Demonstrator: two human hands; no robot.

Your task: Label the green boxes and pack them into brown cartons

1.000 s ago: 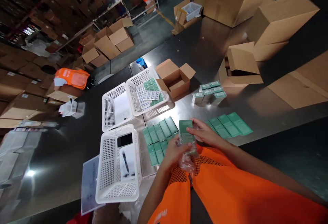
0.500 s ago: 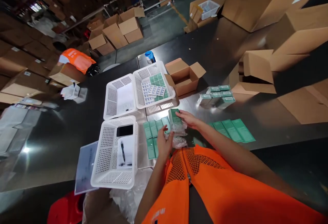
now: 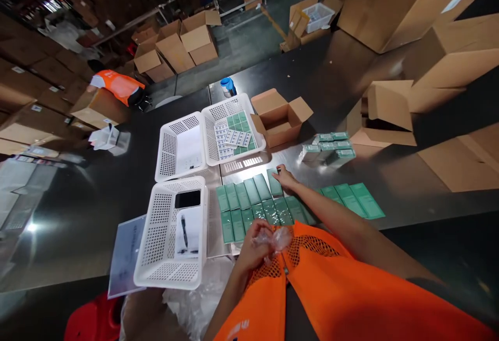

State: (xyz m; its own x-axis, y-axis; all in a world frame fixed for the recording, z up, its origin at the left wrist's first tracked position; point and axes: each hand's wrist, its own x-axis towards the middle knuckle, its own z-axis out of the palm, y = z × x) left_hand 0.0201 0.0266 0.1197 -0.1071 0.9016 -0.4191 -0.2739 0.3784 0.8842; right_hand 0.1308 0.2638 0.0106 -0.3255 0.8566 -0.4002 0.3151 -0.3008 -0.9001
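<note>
My left hand (image 3: 255,245) is closed on crumpled clear plastic wrap (image 3: 278,239), held close to the front of my orange vest. Farther out, my right hand (image 3: 286,180) grips a green box (image 3: 275,182) by its far right edge, at the end of the back row. That box lies on the table beside the other green boxes (image 3: 242,195), which form two rows. The front row (image 3: 237,225) reaches behind my left hand and toward my right forearm, which hides part of it. More green boxes (image 3: 353,199) lie flat to the right of that forearm.
Left of the boxes are white baskets, one with a phone and pens (image 3: 146,258), another with small boxes (image 3: 255,148). An open carton (image 3: 278,133) and a wrapped stack of green boxes (image 3: 329,148) stand behind. A plastic bag (image 3: 198,299) hangs below the table edge.
The plastic wrap has come off the green box and moved with my left hand toward my body. My right hand has lowered the box to the end of the back row.
</note>
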